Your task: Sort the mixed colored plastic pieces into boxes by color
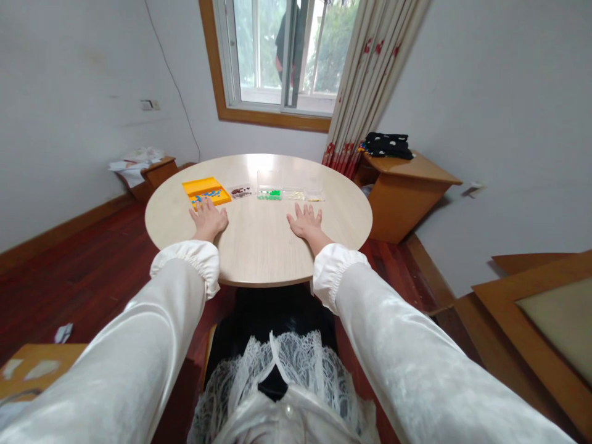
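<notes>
My left hand (208, 218) lies with fingers spread on the round table (259, 246), just in front of an open yellow box (203, 187) with small blue pieces (206, 196) in it. My right hand (306, 222) rests flat on the same table, fingers apart and holding nothing. Beyond it stand clear plastic boxes with pale pieces (296, 195). Between the hands, farther back, a clear open box (269, 177) has small green pieces (272, 194). Dark brown pieces (241, 192) sit in a clear container beside the yellow box.
A wooden cabinet (398, 203) with dark folded cloth (388, 145) on top stands right of the table. Papers (136, 160) lie on furniture at the left. A curtain (365, 74) hangs by the window. A wooden chair (536, 296) is at the lower right.
</notes>
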Demonstrator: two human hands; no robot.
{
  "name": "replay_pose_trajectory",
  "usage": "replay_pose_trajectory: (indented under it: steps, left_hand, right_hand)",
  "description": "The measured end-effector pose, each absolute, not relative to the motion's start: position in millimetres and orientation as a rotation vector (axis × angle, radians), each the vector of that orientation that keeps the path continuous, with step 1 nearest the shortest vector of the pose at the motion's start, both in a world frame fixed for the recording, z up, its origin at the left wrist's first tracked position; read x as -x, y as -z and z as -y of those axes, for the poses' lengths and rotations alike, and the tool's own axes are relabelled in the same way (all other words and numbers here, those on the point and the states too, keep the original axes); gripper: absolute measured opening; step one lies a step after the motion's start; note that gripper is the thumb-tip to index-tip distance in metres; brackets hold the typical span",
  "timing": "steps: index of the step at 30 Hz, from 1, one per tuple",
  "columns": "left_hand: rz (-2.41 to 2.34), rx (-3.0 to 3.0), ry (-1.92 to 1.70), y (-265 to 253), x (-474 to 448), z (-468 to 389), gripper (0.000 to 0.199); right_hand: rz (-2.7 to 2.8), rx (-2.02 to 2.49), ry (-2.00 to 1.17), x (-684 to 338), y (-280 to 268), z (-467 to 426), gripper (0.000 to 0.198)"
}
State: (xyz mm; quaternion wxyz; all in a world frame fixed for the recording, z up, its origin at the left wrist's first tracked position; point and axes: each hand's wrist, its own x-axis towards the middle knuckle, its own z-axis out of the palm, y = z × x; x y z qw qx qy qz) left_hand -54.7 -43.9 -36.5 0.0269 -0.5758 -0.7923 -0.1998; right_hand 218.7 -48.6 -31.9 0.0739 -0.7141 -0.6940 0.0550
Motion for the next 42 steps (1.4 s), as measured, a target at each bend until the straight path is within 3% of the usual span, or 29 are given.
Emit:
replay_pose_trajectory:
  steps: [8,19,24,30,37,42]
  left_hand:
    - [2.419,1.676,0.632,26.4,61.4,60.4,0.050]
    - [2.332,1.627,0.914,23.0,59.5,100.3,0.028]
    - [2.606,1.149,1.222,19.6,77.2,93.8,0.036]
    - [2.892,1.406,0.920,19.8,103.6,72.7,0.042]
    - [2.839,1.517,0.881,29.0,97.3,76.4,0.037]
    - [2.739,1.608,0.914,32.7,62.2,90.7,0.037]
  right_hand:
    - [2.039,2.116,-0.145,-218.3,31.7,54.0,0.062]
    - [1.988,2.087,-0.089,-218.2,34.1,62.4,0.057]
    - [1.995,2.074,-0.080,-217.1,34.6,64.9,0.057]
    - [1.992,2.060,-0.072,-216.1,36.0,65.5,0.055]
    - [2.113,1.759,0.072,-211.2,31.3,78.6,0.042]
    - [2.249,1.609,-0.059,-201.1,26.4,93.0,0.039]
